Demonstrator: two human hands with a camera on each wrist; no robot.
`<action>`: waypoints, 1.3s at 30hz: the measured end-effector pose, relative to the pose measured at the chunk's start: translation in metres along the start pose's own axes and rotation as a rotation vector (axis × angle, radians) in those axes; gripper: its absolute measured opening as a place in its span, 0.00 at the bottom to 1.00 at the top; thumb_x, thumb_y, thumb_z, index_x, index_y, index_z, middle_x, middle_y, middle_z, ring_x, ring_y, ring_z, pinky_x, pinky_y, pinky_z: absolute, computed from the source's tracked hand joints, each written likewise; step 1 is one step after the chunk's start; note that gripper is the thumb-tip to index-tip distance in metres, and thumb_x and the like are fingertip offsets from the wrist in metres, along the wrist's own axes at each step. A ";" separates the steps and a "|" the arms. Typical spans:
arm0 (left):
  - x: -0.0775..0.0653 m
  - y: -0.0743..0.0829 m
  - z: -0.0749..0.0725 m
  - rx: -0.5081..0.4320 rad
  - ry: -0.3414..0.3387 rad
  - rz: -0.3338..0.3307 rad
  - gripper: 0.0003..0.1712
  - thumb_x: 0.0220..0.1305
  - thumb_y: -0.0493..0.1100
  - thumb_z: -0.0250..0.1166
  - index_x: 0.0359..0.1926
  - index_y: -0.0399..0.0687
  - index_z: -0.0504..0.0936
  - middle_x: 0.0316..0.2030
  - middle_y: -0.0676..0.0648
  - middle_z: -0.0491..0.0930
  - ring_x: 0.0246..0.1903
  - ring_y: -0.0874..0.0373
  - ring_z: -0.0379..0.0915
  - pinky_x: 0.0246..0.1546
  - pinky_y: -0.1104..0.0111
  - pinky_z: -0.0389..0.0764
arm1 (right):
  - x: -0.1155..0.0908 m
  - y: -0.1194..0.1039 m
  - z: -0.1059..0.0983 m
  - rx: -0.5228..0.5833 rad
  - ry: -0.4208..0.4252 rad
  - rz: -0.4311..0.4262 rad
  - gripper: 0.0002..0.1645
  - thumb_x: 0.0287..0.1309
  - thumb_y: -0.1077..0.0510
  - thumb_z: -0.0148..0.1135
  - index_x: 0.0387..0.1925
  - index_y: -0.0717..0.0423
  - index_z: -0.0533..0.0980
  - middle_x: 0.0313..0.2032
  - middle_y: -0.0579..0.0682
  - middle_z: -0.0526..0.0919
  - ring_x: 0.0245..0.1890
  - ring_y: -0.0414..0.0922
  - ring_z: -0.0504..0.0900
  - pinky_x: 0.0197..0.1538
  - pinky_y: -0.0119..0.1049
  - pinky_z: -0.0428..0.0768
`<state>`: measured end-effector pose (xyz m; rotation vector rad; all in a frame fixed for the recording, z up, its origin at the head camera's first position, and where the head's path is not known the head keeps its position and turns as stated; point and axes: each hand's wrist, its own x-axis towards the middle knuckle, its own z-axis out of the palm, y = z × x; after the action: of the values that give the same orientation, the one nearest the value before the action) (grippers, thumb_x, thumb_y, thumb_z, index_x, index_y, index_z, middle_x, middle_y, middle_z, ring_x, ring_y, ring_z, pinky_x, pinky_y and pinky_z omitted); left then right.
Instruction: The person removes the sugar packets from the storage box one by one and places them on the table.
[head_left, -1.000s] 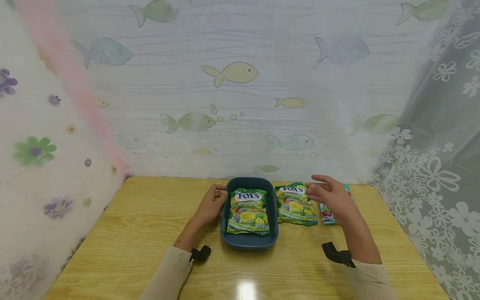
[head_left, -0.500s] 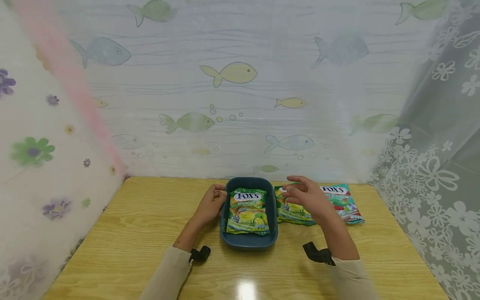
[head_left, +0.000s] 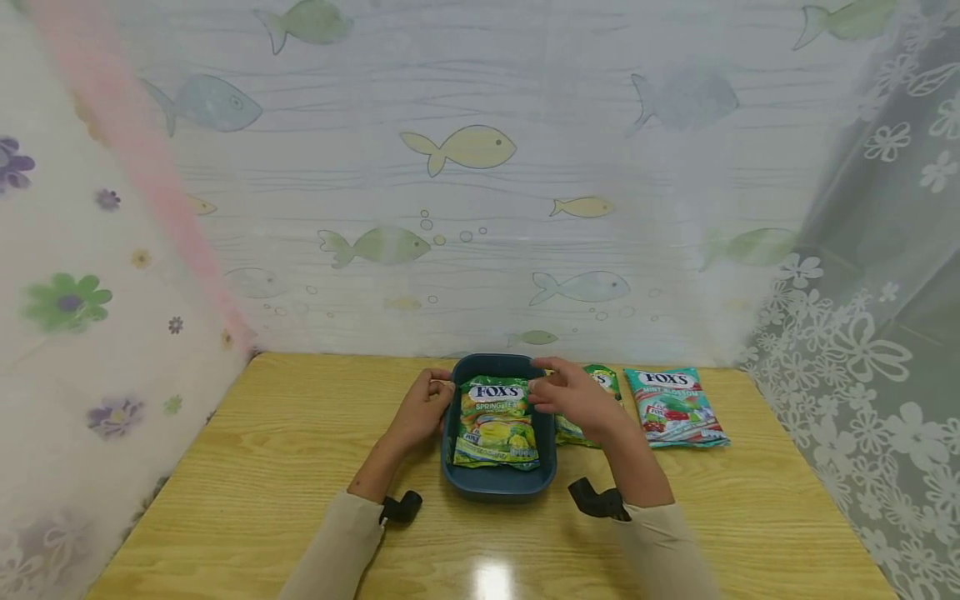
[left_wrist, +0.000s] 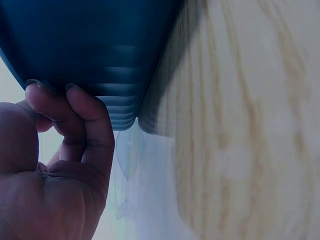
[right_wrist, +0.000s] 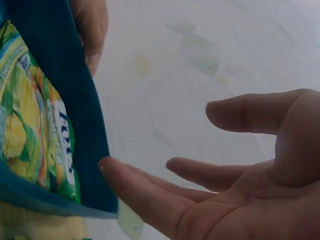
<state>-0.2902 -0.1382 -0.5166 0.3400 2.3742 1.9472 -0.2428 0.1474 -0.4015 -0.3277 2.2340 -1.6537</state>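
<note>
In the head view, a dark blue plastic basin (head_left: 495,483) stands on the table with a green and yellow bag of Fox's Spring Tea candy (head_left: 495,425) lying face up inside. My left hand (head_left: 418,408) holds the basin's left side near the far corner; in the left wrist view its curled fingers (left_wrist: 92,115) meet the outer wall. At the right rim is my right hand (head_left: 577,400), thumb and fingers spread, nothing between them. Its index fingertip comes close to the rim in the right wrist view; contact is unclear. A second Spring Tea bag (head_left: 606,379) lies partly hidden behind it.
Farther right, a turquoise and red Fox's Mint Blossom bag (head_left: 675,408) lies flat on the wooden table (head_left: 285,467). A fish-patterned curtain (head_left: 480,250) hangs directly behind the table's back edge. Flowered sheets (head_left: 90,358) close off both sides.
My right hand has moved left, from over the Mint Blossom bag, across the second Spring Tea bag, to the basin's right rim. The left hand, basin and bags stay in place.
</note>
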 end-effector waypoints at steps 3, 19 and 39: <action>0.000 -0.001 0.000 -0.002 -0.002 0.000 0.19 0.85 0.45 0.54 0.67 0.39 0.71 0.37 0.37 0.79 0.19 0.53 0.70 0.23 0.64 0.77 | 0.006 0.002 0.007 0.000 -0.021 0.043 0.38 0.82 0.57 0.52 0.82 0.65 0.51 0.72 0.74 0.66 0.72 0.69 0.69 0.73 0.56 0.71; -0.002 0.002 0.000 -0.011 -0.009 0.001 0.19 0.85 0.44 0.54 0.68 0.39 0.70 0.36 0.40 0.78 0.19 0.53 0.69 0.23 0.63 0.77 | 0.034 0.010 0.046 -0.042 0.037 0.187 0.48 0.80 0.52 0.56 0.85 0.59 0.40 0.82 0.70 0.42 0.79 0.72 0.54 0.73 0.67 0.65; -0.002 0.003 0.000 0.002 -0.014 0.000 0.19 0.85 0.44 0.53 0.68 0.39 0.70 0.36 0.40 0.78 0.19 0.53 0.69 0.24 0.64 0.78 | 0.037 0.016 0.042 -0.031 0.093 0.242 0.57 0.79 0.49 0.57 0.82 0.71 0.31 0.82 0.72 0.32 0.82 0.71 0.38 0.77 0.67 0.56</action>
<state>-0.2880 -0.1386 -0.5141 0.3533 2.3676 1.9363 -0.2591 0.1010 -0.4327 0.0137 2.2644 -1.5357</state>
